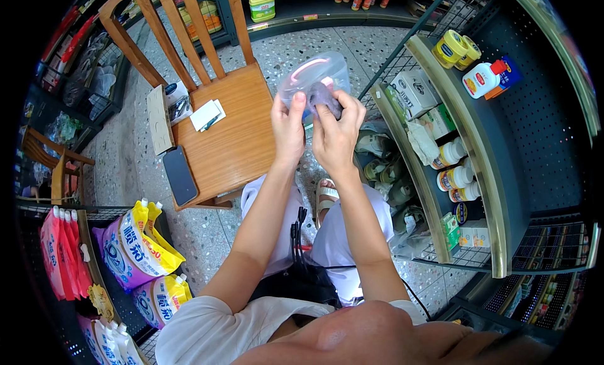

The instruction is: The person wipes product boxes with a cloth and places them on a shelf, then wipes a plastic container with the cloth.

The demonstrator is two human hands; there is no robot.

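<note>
My left hand (pixel 290 124) holds the near left rim of a clear plastic tub (pixel 340 68), its thumb along the side. A pink curved strip, perhaps a handle, shows in the tub, with a small pale pink piece beside it. My right hand (pixel 337 131) grips a fuzzy grey-purple wad (pixel 322 97) between thumb and fingers at the tub's near side. Whether the wad touches the tub cannot be told. What lies deeper in the tub is hidden by the wad and my fingers.
A wooden chair (pixel 240 129) at the left bears a smartphone (pixel 180 176), white paper (pixel 204 114) with a pen and an open box (pixel 177 101). Shelves (pixel 476 167) with bottles and boxes stand close on the right. Detergent pouches (pixel 137 242) fill a lower-left shelf. Dark cables lie over my lap.
</note>
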